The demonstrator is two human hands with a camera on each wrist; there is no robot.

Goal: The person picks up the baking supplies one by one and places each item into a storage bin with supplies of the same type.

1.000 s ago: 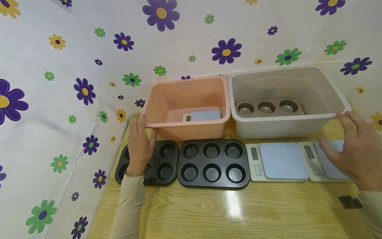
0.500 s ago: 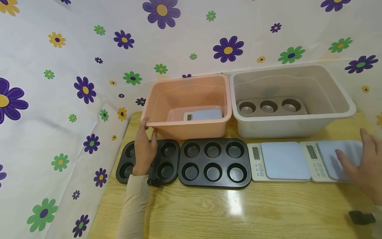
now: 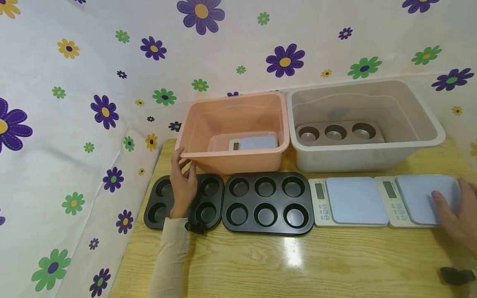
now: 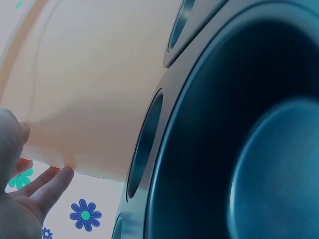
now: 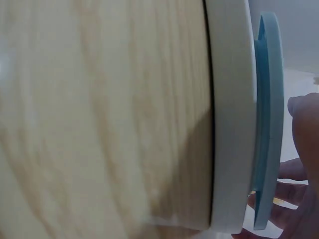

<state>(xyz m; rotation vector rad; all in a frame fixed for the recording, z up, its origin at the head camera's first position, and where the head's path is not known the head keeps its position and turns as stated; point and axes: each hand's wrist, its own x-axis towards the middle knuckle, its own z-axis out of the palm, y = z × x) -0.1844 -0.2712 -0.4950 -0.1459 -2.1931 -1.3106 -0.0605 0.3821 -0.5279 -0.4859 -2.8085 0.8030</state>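
My left hand (image 3: 183,186) is at the front left corner of a peach plastic tub (image 3: 238,163), with its bent fingers on the side and its thumb by the front wall. In the left wrist view the fingertips (image 4: 64,174) meet the tub's edge. At far right, my right hand (image 3: 460,219) reaches around the right end of a kitchen scale (image 3: 428,198). Its thumb is over the blue plate; in the right wrist view the thumb (image 5: 301,107) stands apart from the plate (image 5: 271,124), while the other fingers are at the scale's end, partly hidden.
Two black muffin tins (image 3: 266,200) and another kitchen scale (image 3: 355,200) line up before the tubs. A scale (image 3: 257,142) lies in the peach tub. The light grey tub (image 3: 365,159) holds a brown muffin tin (image 3: 348,138). A flowered sheet hangs behind the wooden table (image 3: 253,265).
My right hand has left the grey tub's front right corner and come down to the right-hand scale. My left hand has stayed at the peach tub's corner, its fingers now more bent.
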